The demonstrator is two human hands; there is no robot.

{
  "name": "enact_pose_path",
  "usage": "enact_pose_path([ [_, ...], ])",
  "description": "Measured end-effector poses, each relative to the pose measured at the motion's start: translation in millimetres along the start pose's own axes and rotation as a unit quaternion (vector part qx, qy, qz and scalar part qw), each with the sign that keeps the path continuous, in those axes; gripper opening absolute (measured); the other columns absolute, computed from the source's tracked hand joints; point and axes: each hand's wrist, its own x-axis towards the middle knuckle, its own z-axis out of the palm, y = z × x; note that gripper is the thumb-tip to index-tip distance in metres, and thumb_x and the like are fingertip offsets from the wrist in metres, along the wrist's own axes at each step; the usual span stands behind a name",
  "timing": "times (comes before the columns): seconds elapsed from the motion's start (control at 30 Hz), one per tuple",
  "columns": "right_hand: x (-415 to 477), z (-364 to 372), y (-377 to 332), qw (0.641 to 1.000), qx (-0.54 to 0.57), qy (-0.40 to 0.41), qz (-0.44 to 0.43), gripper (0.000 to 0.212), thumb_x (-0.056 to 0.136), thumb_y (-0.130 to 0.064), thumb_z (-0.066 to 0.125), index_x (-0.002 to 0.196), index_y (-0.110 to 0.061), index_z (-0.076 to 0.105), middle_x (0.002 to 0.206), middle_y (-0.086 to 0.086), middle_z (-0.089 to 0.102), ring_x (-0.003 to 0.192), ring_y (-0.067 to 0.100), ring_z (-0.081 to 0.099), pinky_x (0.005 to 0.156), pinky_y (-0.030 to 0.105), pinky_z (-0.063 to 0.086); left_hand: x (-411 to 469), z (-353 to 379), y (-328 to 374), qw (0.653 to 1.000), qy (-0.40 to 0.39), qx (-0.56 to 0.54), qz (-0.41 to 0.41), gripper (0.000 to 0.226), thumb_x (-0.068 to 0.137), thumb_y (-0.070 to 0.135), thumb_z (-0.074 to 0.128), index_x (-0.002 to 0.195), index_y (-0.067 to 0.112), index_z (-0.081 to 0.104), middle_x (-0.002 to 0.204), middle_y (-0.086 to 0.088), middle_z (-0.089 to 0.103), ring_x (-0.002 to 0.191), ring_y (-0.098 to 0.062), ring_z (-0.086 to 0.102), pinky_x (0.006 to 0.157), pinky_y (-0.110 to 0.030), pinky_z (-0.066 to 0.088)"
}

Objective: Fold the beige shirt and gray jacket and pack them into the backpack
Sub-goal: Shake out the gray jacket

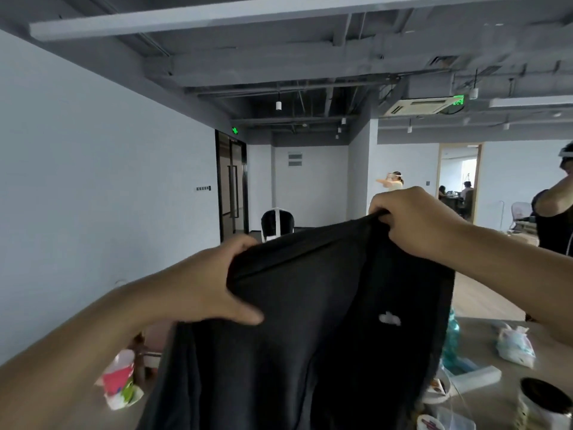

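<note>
I hold the gray jacket (310, 321) up in the air in front of me; it is dark gray with a small white logo on its chest. My left hand (214, 280) grips its upper edge at the left. My right hand (412, 221) pinches the upper edge higher, at the right. The cloth hangs down and hides most of the table below. The beige shirt and the backpack are not in view.
A table (483, 333) below holds a pink and green packet (119, 380), a white bag (514, 346), a teal bottle (451, 339) and a dark-lidded tin (542, 401). A person (555, 212) stands at the right, another (393, 181) farther back. A chair (277, 223) is behind the jacket.
</note>
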Motion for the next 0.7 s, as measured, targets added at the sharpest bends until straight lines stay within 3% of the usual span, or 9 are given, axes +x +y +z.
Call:
enact_pose_path([
  [0.07,4,-2,7,0.999,-0.031,0.005,-0.002,0.029,0.081,0.004,0.047,0.089,-0.016,0.066,0.077,-0.002,0.055,0.069,0.015,0.051,0.061,0.03,0.044,-6,0,-20,0.986,0.019,0.163,0.017,0.057,0.079,0.015,0.069,0.1,0.056,0.035,0.099,0.024,0.046,0.089,0.008,0.05,0.072,-0.008,0.04],
  [0.17,10,-1,17,0.997,-0.074,0.016,0.0,0.029,0.081,0.004,0.047,0.09,-0.018,0.064,0.074,-0.006,0.049,0.063,0.007,0.041,0.057,0.028,0.035,-1,-3,-49,0.974,0.165,0.157,-0.019,0.05,0.079,-0.003,0.054,0.089,0.046,0.047,0.095,0.015,0.048,0.091,-0.005,0.053,0.074,-0.012,0.039],
  [0.27,12,7,26,0.991,-0.136,0.009,-0.013,0.024,0.083,0.001,0.047,0.091,-0.018,0.058,0.083,-0.003,0.052,0.072,0.018,0.044,0.056,0.028,0.035,-2,-6,-78,0.95,0.25,0.168,-0.079,0.033,0.079,0.001,0.055,0.091,0.032,0.057,0.097,0.012,0.049,0.089,-0.013,0.055,0.078,-0.027,0.045],
  [0.37,13,15,36,0.986,-0.164,0.002,-0.022,0.024,0.082,0.0,0.046,0.089,-0.023,0.051,0.082,-0.006,0.047,0.079,0.023,0.049,0.069,0.037,0.048,-10,-6,-96,0.942,0.245,0.19,-0.127,0.029,0.08,0.008,0.057,0.1,0.029,0.06,0.103,0.01,0.049,0.089,-0.014,0.055,0.079,-0.031,0.046],
  [0.53,14,20,58,0.977,-0.215,-0.003,0.001,0.019,0.083,-0.004,0.047,0.091,-0.019,0.054,0.084,0.001,0.053,0.083,0.028,0.057,0.064,0.033,0.044,-28,-13,-120,0.923,0.275,0.205,-0.174,0.026,0.083,0.01,0.055,0.101,0.028,0.061,0.103,0.008,0.053,0.091,-0.02,0.058,0.078,-0.033,0.046],
  [0.7,10,28,75,0.972,-0.224,-0.02,0.065,0.015,0.083,-0.007,0.051,0.084,-0.022,0.049,0.078,0.005,0.057,0.072,0.027,0.056,0.058,0.031,0.042,-49,-25,-142,0.897,0.332,0.188,-0.222,0.029,0.081,0.005,0.053,0.102,0.023,0.061,0.107,-0.004,0.052,0.09,-0.03,0.058,0.079,-0.038,0.047],
])
